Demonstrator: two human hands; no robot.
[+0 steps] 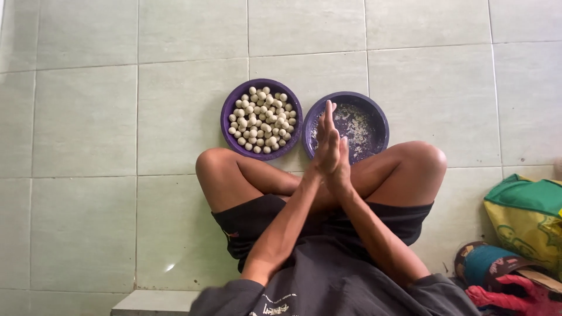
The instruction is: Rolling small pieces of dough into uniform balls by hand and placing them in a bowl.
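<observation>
Head view: the left hand (pixel 325 140) and right hand (pixel 341 167) are pressing palm to palm at frame centre, fingers straight and closed together; whether anything lies between them cannot be told. Dough balls (pixel 261 120) are filling the left purple bowl (pixel 227 111); the floured right bowl (pixel 379 120) is lying just beyond. Uneven palm pressure could likely flatten a ball.
</observation>
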